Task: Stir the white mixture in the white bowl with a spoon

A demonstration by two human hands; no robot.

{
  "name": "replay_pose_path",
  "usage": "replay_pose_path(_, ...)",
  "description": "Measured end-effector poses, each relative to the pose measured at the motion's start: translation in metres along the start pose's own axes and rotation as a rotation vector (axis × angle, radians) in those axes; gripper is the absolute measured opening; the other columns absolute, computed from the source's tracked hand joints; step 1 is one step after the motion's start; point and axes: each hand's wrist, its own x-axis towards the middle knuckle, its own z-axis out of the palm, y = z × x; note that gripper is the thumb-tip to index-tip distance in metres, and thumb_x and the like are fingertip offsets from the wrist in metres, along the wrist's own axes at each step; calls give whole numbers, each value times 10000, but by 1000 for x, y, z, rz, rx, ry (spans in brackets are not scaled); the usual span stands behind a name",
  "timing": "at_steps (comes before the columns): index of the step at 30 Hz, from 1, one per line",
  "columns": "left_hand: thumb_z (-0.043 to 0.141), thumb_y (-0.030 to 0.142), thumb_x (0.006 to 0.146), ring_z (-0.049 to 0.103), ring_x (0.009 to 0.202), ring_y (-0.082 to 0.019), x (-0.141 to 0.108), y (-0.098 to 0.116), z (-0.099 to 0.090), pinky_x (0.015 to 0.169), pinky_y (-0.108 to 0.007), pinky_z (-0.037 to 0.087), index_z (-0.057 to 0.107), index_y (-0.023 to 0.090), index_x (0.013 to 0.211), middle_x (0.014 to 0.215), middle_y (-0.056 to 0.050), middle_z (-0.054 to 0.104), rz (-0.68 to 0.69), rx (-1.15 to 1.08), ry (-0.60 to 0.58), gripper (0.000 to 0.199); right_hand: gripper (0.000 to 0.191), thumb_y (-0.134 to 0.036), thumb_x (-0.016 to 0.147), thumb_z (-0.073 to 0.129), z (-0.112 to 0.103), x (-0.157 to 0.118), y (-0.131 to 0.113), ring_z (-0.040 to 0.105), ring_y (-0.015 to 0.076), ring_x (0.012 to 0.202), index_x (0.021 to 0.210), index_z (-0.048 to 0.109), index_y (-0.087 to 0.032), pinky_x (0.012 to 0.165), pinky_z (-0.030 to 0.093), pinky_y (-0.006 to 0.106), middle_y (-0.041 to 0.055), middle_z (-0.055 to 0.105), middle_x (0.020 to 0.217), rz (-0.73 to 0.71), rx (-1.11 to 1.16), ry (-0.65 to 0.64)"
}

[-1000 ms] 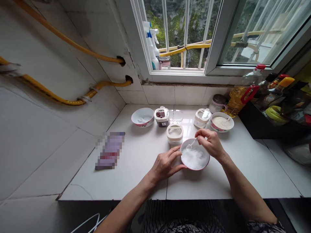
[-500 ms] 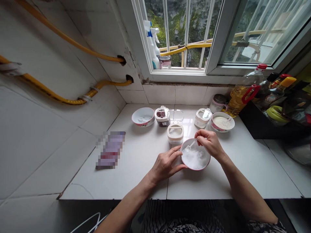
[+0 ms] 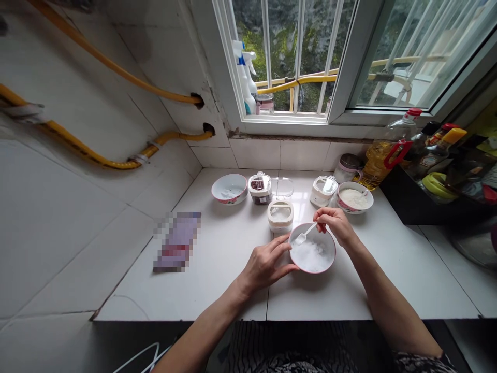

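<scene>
Some open counter (image 3: 314, 296) separates the bowl (image 3: 329, 241) from the front edge (image 3: 318, 319).

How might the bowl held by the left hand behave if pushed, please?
The bowl would probably slide on the glossy counter. Its wide mouth might let the loose white contents spill if tipped. The left hand at its rim likely steadies it.

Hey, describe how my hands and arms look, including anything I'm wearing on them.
Your left hand and right hand are ungloved, with no watch or bracelet visible. Both forearms are bare; a dark sleeve with pale patterning shows on the right arm only.
</scene>
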Motion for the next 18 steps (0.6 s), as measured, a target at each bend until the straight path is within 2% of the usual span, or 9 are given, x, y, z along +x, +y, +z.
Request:
replay_pose_path(10,587,499,928,714,1064,-257,1,1,-1,754,-331,634,554,178,1075,1200,-187,690,0,28,-2,355,133,-254,608,502,2,-2,7,428,113,457,569,605,-179,483,325,246,-21,509,441,-90,-226,62)
replay_pose_path(18,622,471,912,708,1077,-262,0,0,-1,776,-339,632,560,178,1088,1222,-187,680,-8,3,-14,347,125,-252,596,519,2,-1,6,431,109,441,560,610,-174,471,311,244,-25,508,423,-65,-153,40)
